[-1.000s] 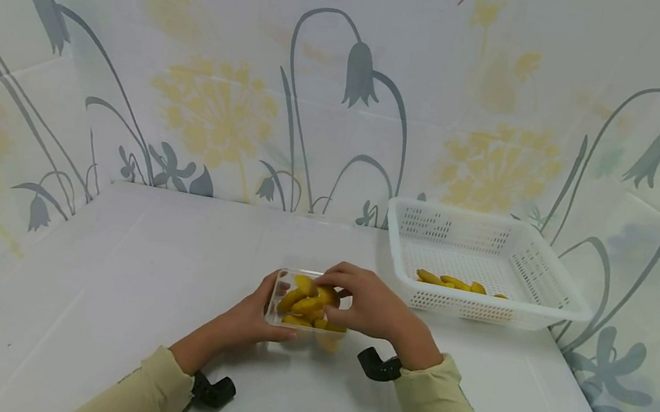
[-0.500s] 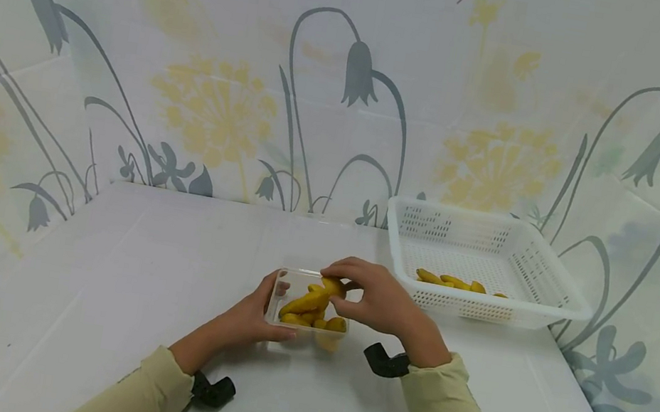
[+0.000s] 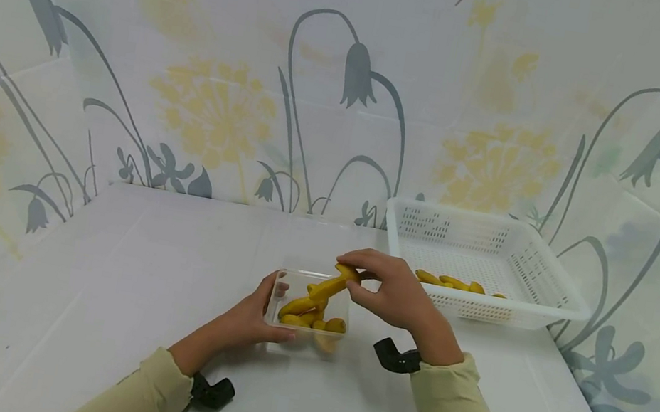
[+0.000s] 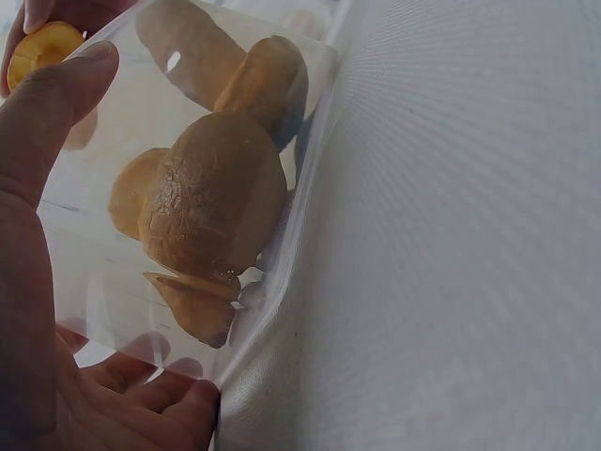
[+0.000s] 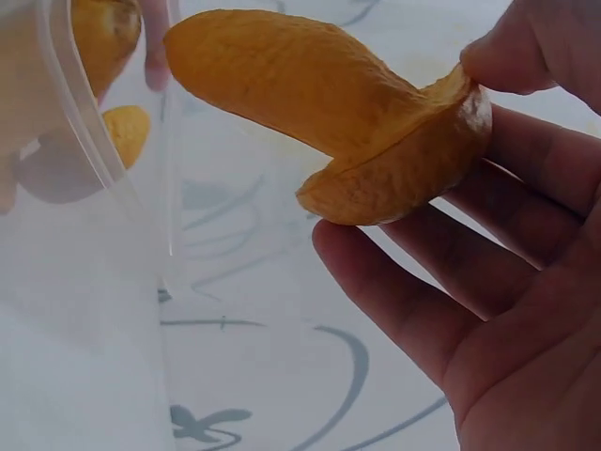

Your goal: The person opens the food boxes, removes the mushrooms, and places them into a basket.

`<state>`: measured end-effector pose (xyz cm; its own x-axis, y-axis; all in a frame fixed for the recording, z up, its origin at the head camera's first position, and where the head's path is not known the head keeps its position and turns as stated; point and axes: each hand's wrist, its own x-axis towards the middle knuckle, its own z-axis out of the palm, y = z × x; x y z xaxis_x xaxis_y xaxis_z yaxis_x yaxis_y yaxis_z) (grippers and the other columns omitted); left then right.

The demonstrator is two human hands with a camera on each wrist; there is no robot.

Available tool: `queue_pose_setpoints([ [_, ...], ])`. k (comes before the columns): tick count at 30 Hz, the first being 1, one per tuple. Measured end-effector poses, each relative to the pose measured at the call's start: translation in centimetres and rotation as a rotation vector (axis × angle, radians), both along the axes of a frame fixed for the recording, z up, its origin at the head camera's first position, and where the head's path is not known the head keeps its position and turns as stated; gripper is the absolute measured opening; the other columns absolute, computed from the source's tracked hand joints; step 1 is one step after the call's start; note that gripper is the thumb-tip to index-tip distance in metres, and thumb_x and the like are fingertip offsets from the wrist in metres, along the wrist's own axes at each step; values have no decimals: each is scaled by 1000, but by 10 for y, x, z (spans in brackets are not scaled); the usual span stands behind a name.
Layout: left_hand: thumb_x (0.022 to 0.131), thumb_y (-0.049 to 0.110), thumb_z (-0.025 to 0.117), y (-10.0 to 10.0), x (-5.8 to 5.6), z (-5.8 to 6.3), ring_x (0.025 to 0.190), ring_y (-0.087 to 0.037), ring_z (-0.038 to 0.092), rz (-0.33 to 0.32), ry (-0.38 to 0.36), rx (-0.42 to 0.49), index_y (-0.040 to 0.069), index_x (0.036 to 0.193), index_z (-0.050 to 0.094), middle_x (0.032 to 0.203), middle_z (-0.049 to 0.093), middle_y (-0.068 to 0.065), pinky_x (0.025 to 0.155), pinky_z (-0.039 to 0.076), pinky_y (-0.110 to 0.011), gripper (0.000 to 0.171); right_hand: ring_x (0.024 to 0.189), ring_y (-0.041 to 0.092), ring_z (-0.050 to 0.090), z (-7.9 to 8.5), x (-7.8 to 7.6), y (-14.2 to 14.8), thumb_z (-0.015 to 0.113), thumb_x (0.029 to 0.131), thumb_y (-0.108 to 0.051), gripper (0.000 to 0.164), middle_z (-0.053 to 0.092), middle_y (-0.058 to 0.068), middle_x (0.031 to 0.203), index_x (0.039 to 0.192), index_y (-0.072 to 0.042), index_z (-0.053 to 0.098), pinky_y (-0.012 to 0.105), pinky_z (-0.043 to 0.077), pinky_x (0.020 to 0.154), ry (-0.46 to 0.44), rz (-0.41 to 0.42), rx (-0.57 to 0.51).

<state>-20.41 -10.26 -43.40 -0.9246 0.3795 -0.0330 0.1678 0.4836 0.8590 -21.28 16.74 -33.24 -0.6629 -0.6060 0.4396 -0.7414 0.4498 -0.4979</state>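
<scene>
My left hand (image 3: 250,316) holds a clear plastic box (image 3: 342,307) by its left side, thumb along the near wall and fingers behind. Several yellow mushrooms (image 3: 296,307) lie piled at the bottom; the left wrist view shows mushrooms (image 4: 216,193) through the transparent wall. Over the box's right part, my right hand (image 3: 390,291) pinches one yellow mushroom (image 3: 330,288) by its cap. In the right wrist view that mushroom (image 5: 282,80) has its thick stem pointing toward the box, with the thumb above and fingertips under the cap.
At the back right stands a white perforated plastic basket (image 3: 501,311) with several yellow mushrooms (image 3: 454,282) near its front wall. A white cloth (image 3: 167,252) covers the table. Behind hangs a flower-patterned curtain (image 3: 239,40).
The right hand has lifted a mushroom from the pile and moved up and to the right with it, so its stem now shows. The left hand and the box have stayed put.
</scene>
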Motion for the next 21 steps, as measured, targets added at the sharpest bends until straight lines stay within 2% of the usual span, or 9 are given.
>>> queue_pose_setpoints([
  [10,70,53,82,0,-1,-1,142,-32,36,0,4,-1,20,155,9,153,35,-8,114,31,-55,117,96,15,66,7,-2,13,62,88,-4,33,69,4,114,121,-9,66,30,57,85,90,-67,-33],
  [21,69,52,83,0,-1,-2,142,-32,36,-3,-1,8,22,155,9,154,34,-9,114,31,-55,118,97,16,67,12,-4,31,60,89,-4,33,70,4,115,121,-9,67,31,57,86,130,-165,-60],
])
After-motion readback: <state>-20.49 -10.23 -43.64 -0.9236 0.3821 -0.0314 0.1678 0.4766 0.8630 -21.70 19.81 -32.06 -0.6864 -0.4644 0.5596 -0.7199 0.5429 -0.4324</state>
